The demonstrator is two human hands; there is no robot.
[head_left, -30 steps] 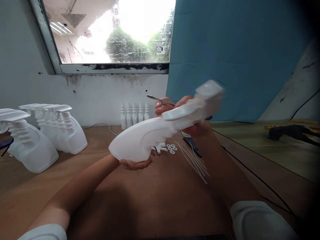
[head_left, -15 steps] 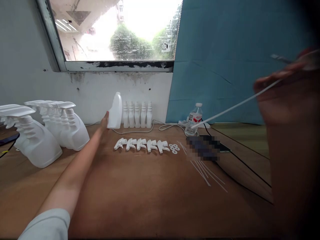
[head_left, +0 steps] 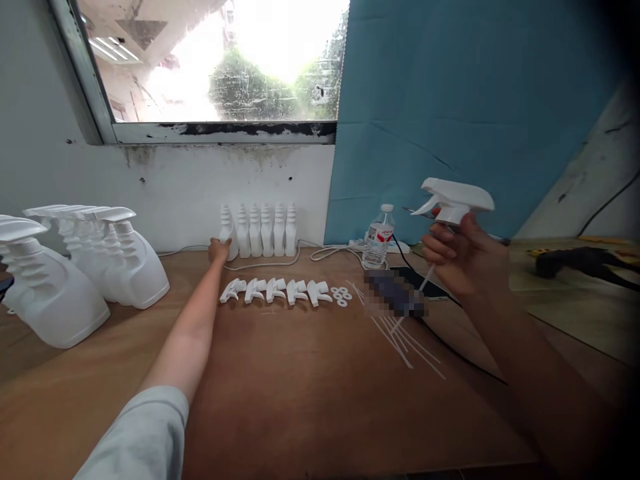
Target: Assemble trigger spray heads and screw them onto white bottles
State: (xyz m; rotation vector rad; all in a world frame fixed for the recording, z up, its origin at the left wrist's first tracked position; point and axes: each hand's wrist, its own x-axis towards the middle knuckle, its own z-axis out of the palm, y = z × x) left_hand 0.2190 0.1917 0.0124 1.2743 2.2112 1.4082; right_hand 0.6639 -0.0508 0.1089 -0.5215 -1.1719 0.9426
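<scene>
My left hand (head_left: 219, 251) is closed around the lower part of a white spray bottle body (head_left: 227, 221), which stands upright at the left end of a row of similar bottles (head_left: 267, 230) by the wall. Raised at the right, my right hand (head_left: 457, 257) grips a white trigger sprayer head (head_left: 457, 195) below its nozzle. A thin white dip tube (head_left: 427, 277) slants down from that hand. Between my arms, several loose trigger heads (head_left: 276, 291) lie in a line, with small white washers (head_left: 341, 295) at their right end and several loose tubes (head_left: 400, 340) beyond.
White spray bottles with trigger heads (head_left: 127, 260) stand at the left. A clear water bottle (head_left: 379, 240), white cables (head_left: 320, 255) and a blurred-out dark object (head_left: 395, 293) are at the back right. A black tool-like object (head_left: 575, 265) lies far right.
My left hand has brought the tilted bottle upright and down beside the row. My right hand has come in from the right edge and lower, the trigger head now upright with its tube pointing down.
</scene>
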